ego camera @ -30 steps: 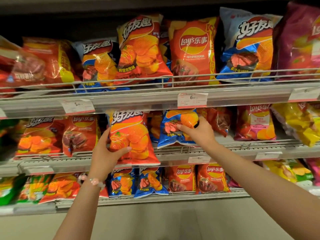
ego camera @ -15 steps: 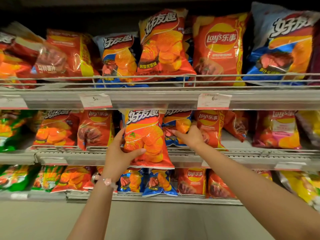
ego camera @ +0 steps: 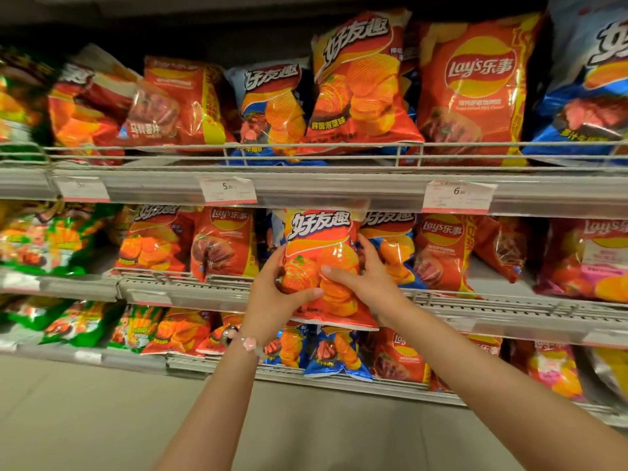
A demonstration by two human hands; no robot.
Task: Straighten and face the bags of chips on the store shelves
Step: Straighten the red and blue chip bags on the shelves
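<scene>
Near the centre of the frame, an orange bag of ridged chips point(ego camera: 323, 266) stands upright in front of the middle shelf point(ego camera: 509, 311), its printed face toward the camera and its lower edge hanging over the shelf's front rail. Both hands clamp it from opposite sides. The left hand point(ego camera: 272, 300) grips the bag's lower left edge, thumb across the front and fingers curled behind. The right hand point(ego camera: 368, 280) holds the right edge, thumb lying across the printed chips and fingers wrapped round the side. The two thumbs come close on the bag's front but do not touch. A beaded bracelet point(ego camera: 249, 343) circles the left wrist.

Just right of the held bag, partly behind the right hand, stands a blue and orange bag point(ego camera: 394, 246), and beside that a red Lay's bag point(ego camera: 441, 253). Left of centre on the same shelf sit another red Lay's bag point(ego camera: 224, 243) and an orange bag point(ego camera: 153, 239), with green bags point(ego camera: 51, 239) at the far left edge.

In the upper part of the frame, the top shelf point(ego camera: 323, 185) carries larger bags behind a wire rail, some tilted, and two price tags point(ego camera: 227, 190) hang on its front edge. In the lower part, the bottom shelf point(ego camera: 306, 375) shows small blue bags point(ego camera: 333, 355) below the hands
</scene>
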